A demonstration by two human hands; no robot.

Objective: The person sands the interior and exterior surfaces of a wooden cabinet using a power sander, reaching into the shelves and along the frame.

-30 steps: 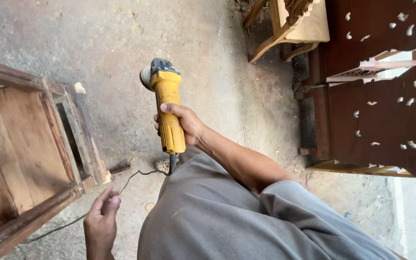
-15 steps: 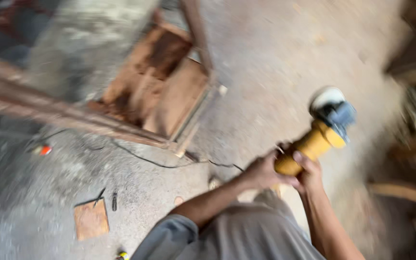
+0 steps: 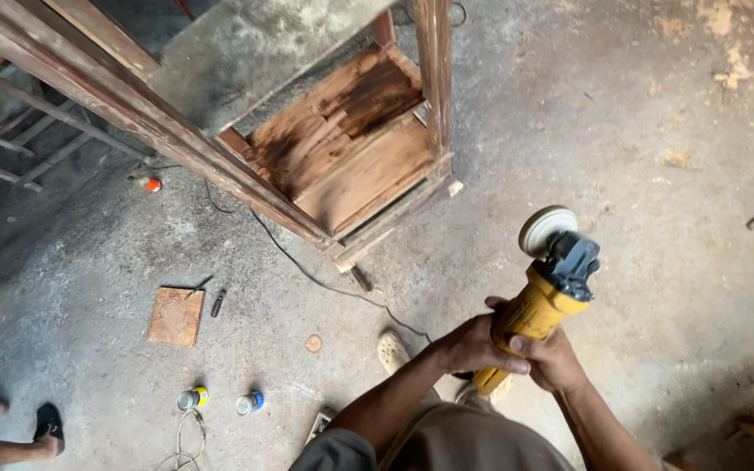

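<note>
Head view: left hand (image 3: 473,344) and right hand (image 3: 556,358) together, both clamped on yellow angle grinder (image 3: 541,301); long axis rising up-right from hands, disc (image 3: 547,228) at far end; wooden cabinet frame (image 3: 351,166) up-left.

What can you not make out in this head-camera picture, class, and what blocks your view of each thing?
- Rear end of the yellow angle grinder with a pale disc: covered by the left hand and right hand.
- Two small cans on the concrete floor: too small to identify.
- Brown wooden cabinet frame: cut off by the top edge.
</note>
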